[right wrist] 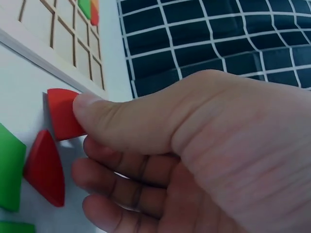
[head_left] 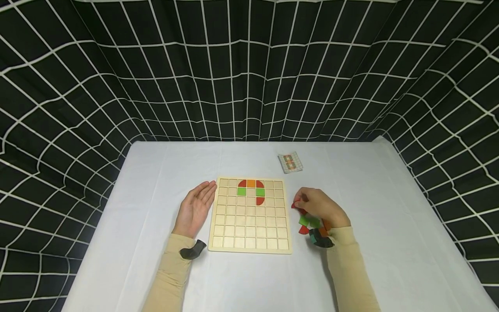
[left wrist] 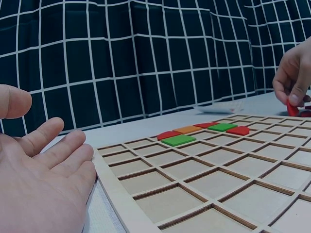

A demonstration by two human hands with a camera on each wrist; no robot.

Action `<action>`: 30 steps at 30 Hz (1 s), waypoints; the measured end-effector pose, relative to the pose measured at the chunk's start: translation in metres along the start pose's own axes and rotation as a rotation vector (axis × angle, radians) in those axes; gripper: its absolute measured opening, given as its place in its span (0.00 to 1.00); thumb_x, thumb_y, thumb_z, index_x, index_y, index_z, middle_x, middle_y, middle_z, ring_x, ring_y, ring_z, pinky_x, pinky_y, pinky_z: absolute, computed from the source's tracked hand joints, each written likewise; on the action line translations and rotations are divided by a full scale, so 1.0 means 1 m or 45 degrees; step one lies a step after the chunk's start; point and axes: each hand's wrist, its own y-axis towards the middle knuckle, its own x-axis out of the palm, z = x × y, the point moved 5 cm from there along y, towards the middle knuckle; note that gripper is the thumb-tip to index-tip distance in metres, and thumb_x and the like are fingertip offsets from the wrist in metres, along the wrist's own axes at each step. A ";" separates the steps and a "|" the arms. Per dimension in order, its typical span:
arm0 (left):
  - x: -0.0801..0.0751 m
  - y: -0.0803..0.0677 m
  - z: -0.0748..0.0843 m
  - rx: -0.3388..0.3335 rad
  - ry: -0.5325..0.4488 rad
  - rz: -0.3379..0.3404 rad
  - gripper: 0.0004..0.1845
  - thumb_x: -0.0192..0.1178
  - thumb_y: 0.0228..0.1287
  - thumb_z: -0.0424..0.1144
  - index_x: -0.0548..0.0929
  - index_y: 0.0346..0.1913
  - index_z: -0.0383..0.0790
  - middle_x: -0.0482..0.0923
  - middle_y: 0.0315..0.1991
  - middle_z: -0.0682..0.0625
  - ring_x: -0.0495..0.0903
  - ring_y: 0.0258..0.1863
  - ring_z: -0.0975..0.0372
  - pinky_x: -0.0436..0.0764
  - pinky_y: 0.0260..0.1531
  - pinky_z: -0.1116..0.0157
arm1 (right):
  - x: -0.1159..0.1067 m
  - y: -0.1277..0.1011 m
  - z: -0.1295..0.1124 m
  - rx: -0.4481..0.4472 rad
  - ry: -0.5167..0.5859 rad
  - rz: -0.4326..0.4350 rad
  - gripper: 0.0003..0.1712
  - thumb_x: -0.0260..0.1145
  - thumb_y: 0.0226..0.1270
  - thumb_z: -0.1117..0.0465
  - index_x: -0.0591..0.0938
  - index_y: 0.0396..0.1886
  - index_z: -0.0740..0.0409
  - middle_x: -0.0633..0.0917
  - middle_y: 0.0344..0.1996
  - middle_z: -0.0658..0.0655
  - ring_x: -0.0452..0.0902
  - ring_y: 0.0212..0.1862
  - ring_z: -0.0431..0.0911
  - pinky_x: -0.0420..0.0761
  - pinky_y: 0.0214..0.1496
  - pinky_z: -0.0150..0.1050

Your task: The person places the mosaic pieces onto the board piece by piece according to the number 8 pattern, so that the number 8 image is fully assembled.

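Right hand pinching a red quarter-round piece just beside the wooden grid board.

The piece is caught between thumb and fingers, right at the desk surface, close to the board's right edge, with loose red and green pieces under the palm. The left hand lies flat and relaxed, palm up, against the board's left edge, holding nothing. In the board's top rows sit red, orange and green tiles. A small stack of cards lies farther back.
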 end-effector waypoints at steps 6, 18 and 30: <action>0.000 -0.001 0.001 0.005 0.010 0.001 0.28 0.35 0.85 0.44 0.49 0.75 0.29 0.49 0.80 0.37 0.52 0.82 0.52 0.54 0.84 0.63 | -0.007 0.000 -0.001 -0.066 0.015 0.039 0.05 0.63 0.74 0.61 0.82 0.40 0.58 0.85 0.30 0.56 0.79 0.32 0.48 0.77 0.36 0.35; -0.003 0.001 -0.001 0.011 0.013 -0.020 0.27 0.36 0.85 0.44 0.52 0.74 0.28 0.45 0.81 0.35 0.49 0.82 0.50 0.52 0.84 0.61 | -0.014 -0.003 -0.017 -0.223 0.103 0.157 0.08 0.65 0.73 0.61 0.82 0.46 0.59 0.86 0.39 0.60 0.79 0.39 0.52 0.83 0.38 0.36; -0.005 0.000 0.000 0.008 0.070 -0.024 0.30 0.35 0.85 0.45 0.47 0.77 0.29 0.50 0.80 0.38 0.51 0.82 0.53 0.53 0.84 0.64 | -0.015 0.000 -0.050 -0.368 0.148 0.197 0.06 0.66 0.73 0.61 0.84 0.45 0.56 0.90 0.40 0.54 0.83 0.45 0.53 0.82 0.44 0.34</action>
